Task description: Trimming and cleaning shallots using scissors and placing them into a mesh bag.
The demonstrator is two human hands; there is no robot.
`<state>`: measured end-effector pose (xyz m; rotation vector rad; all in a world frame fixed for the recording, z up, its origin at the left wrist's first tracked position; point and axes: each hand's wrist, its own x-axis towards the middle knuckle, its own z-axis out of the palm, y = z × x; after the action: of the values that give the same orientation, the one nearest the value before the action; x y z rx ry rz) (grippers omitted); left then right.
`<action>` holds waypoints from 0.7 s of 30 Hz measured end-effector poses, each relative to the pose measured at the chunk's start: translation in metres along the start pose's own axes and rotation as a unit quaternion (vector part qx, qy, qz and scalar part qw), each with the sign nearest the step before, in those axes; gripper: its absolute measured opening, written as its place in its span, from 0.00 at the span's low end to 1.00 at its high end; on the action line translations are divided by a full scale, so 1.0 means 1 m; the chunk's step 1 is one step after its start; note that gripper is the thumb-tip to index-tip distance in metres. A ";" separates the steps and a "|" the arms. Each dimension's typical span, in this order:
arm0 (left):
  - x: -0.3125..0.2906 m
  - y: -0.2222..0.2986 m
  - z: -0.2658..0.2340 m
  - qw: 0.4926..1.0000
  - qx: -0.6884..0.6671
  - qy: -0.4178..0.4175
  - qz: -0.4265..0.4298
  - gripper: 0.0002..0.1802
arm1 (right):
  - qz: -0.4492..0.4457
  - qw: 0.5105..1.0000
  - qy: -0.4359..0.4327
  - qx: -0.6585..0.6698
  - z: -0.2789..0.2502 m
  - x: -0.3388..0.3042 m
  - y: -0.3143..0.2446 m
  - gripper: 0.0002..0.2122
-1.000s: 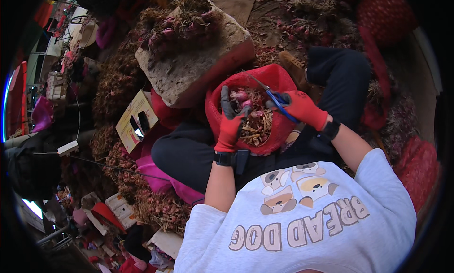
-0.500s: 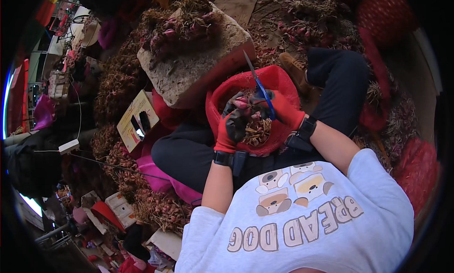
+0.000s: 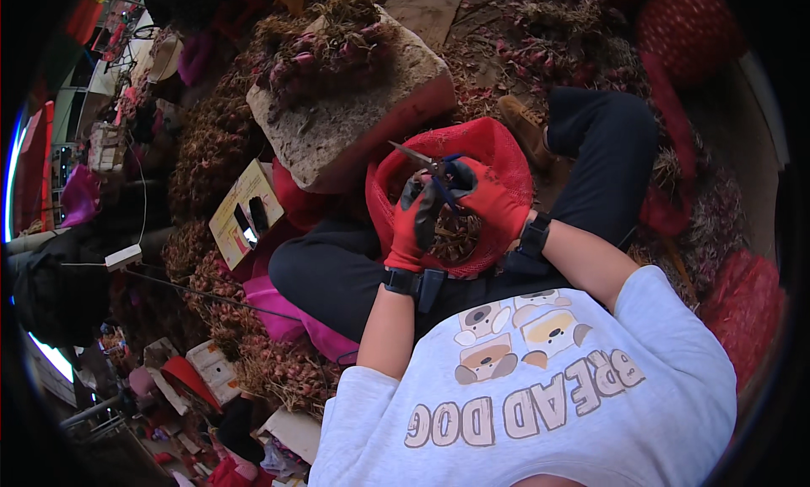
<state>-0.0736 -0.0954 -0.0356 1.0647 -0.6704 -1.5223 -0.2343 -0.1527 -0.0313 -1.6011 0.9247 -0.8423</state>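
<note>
Right hand (image 3: 494, 199): gloved fingers closed round the handles of the blue-handled scissors (image 3: 438, 167). The scissors lie over the mouth of the red mesh bag (image 3: 514, 154), tip at its upper-left rim. Left hand (image 3: 415, 223): fingers bent inward, close beside the scissors; whether they grip anything cannot be told. Dry stalks (image 3: 456, 245) lie inside the bag, toward its near rim.

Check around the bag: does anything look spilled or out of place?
Reddish scraps lie loose between the slab and the shoe, outside the bag, so they look spilled, though they may be ordinary trimmings. Nothing odd shows on the visible part of the scissors in the right hand.
</note>
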 end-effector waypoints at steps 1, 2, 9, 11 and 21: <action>0.000 0.001 -0.002 1.000 0.024 0.004 -0.011 0.12 | 0.008 1.000 0.001 0.030 0.000 -0.001 0.000 0.16; 0.001 0.001 -0.004 0.999 0.049 0.008 -0.022 0.11 | 0.007 0.998 -0.012 0.059 0.001 -0.001 0.000 0.16; 0.000 0.005 0.007 0.981 -0.186 -0.056 -0.016 0.14 | 0.064 0.963 -0.048 0.258 0.007 -0.001 -0.031 0.18; -0.003 0.007 0.011 0.993 0.038 -0.058 0.095 0.13 | 0.115 0.940 -0.054 0.315 0.003 0.000 -0.029 0.18; -0.004 0.029 0.030 0.998 -0.018 0.038 0.057 0.11 | 0.228 0.863 -0.159 0.422 -0.022 0.012 -0.022 0.19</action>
<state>-0.0875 -0.1026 0.0037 1.0354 -0.6387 -1.3852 -0.2450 -0.1692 -0.0046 -0.6741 0.5295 -0.5023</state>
